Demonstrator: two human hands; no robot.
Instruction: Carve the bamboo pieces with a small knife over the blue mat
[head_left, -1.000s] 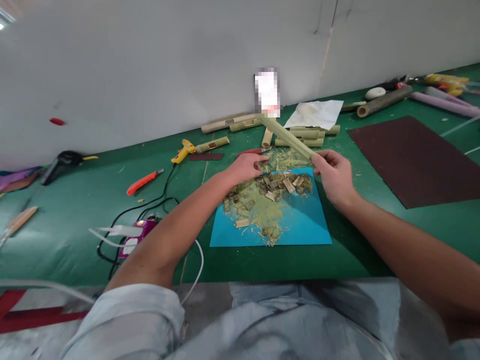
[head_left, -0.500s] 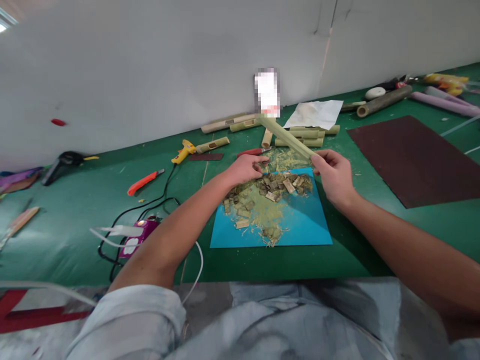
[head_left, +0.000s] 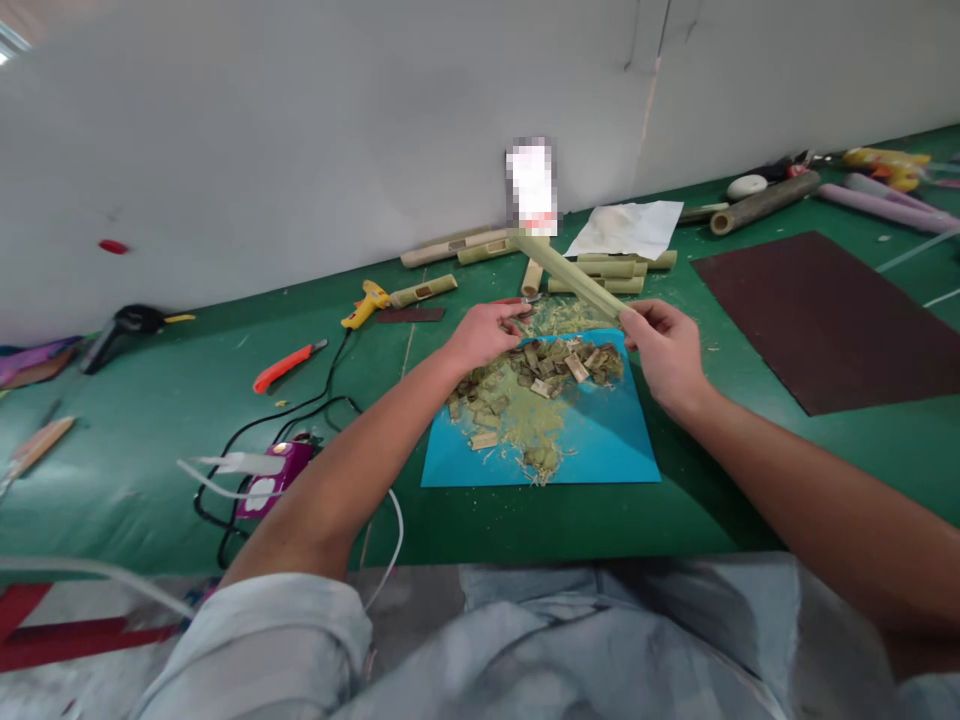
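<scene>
My right hand (head_left: 664, 350) is closed on the near end of a pale green split bamboo strip (head_left: 574, 272), which slants up and away to the left. My left hand (head_left: 487, 335) is at the far left edge of a blue sheet (head_left: 600, 450), its thumb and fingers apart and curved. A red-handled tool (head_left: 514, 300) lies just behind those fingers and is mostly hidden by them. On the sheet are bamboo chips (head_left: 540, 365) and greenish shavings (head_left: 536, 425).
Cut bamboo tubes (head_left: 611, 285) lie at the back near a blurred upright screen (head_left: 532, 185). On the left are a yellow glue gun (head_left: 367, 305), an orange utility knife (head_left: 283, 369) and a purple power strip (head_left: 276, 475) with cords. A dark brown sheet (head_left: 817, 320) lies on the right.
The blue sheet has shifted slightly away from me. My left hand has moved a little farther back and now covers more of the red-handled tool. The right hand keeps the bamboo strip almost still.
</scene>
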